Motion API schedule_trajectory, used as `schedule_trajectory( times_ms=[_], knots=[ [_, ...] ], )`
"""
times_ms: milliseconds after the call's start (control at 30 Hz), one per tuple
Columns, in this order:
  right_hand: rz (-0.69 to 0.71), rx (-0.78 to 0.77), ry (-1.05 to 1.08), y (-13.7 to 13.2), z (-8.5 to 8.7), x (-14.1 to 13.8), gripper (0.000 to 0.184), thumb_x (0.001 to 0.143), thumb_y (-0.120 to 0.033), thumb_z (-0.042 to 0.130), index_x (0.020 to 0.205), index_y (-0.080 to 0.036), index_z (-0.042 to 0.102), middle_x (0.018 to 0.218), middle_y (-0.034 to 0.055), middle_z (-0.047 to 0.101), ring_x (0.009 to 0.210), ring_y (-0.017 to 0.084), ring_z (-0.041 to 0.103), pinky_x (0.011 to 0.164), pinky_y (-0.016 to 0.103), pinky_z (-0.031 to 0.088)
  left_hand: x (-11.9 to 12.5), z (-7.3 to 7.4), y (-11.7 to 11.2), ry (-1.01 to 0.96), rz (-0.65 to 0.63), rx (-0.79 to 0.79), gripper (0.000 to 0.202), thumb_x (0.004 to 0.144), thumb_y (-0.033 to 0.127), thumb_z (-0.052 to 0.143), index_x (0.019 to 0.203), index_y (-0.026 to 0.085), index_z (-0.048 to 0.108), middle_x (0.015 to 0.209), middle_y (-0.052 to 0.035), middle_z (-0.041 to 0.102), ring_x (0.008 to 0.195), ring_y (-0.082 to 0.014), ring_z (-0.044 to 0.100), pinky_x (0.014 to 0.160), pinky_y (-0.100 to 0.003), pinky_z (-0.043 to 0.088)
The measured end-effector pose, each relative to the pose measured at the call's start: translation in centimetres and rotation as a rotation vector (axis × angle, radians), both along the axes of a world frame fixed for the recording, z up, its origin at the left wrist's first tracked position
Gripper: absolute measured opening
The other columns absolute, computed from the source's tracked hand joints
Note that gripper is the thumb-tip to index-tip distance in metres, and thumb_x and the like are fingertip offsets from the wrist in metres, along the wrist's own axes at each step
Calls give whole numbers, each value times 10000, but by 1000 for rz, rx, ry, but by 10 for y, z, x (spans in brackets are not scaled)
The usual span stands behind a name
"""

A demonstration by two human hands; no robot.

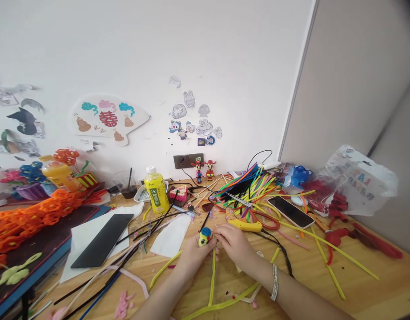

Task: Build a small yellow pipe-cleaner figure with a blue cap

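Observation:
My left hand [191,260] is closed around a small yellow figure [203,240] with a blue top and a bit of red at its side. My right hand [236,244] wears a beaded bracelet and meets the figure's right side, thumb and fingers pinched together. What those fingertips grip is too small to make out. Between the hands a yellow pipe cleaner [212,280] hangs down to the wooden table. Just beyond my right hand lies a yellow-handled glue gun [247,226]. Scissors [240,200] with red handles rest behind it, by a heap of coloured pipe cleaners [255,184].
A yellow drink bottle [156,193] stands at the back left of centre. Left lie a black slab [103,240] on white paper and orange fuzzy flowers [34,213]. A phone [291,212] and plastic bags [361,182] are on the right. Two small figures stand against the wall.

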State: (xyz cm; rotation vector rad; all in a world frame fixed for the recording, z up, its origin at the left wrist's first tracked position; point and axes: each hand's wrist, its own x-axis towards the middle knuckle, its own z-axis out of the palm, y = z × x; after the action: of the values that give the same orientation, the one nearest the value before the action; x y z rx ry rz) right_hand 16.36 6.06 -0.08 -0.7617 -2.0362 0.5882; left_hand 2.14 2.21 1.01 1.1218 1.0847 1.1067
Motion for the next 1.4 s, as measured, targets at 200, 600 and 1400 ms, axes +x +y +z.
schedule_trajectory(
  times_ms=[200, 600, 1400],
  knots=[
    [19, 24, 38, -5, 6, 3, 202, 838, -177, 434, 771, -178, 625, 794, 85, 614, 796, 217, 528, 754, 363, 416, 1, 3, 0, -43, -17, 31, 376, 578, 482, 731, 623, 152, 556, 531, 18, 630, 467, -128, 569, 522, -242, 419],
    [153, -284, 115, 6, 8, 3, 278, 850, -373, 474, 740, -150, 598, 675, 22, 616, 623, 140, 583, 562, 227, 480, 4, 1, -3, -236, -65, -59, 375, 599, 446, 741, 726, 146, 556, 525, 22, 573, 425, -84, 512, 442, -204, 392],
    [103, -580, 318, 2, 3, -5, 323, 662, -468, 666, 717, -150, 652, 670, 33, 645, 639, 167, 594, 584, 270, 465, -1, 9, -8, 417, 314, 329, 84, 593, 133, 523, 553, 193, 566, 612, 8, 606, 653, -195, 545, 640, -262, 396]
  ],
)
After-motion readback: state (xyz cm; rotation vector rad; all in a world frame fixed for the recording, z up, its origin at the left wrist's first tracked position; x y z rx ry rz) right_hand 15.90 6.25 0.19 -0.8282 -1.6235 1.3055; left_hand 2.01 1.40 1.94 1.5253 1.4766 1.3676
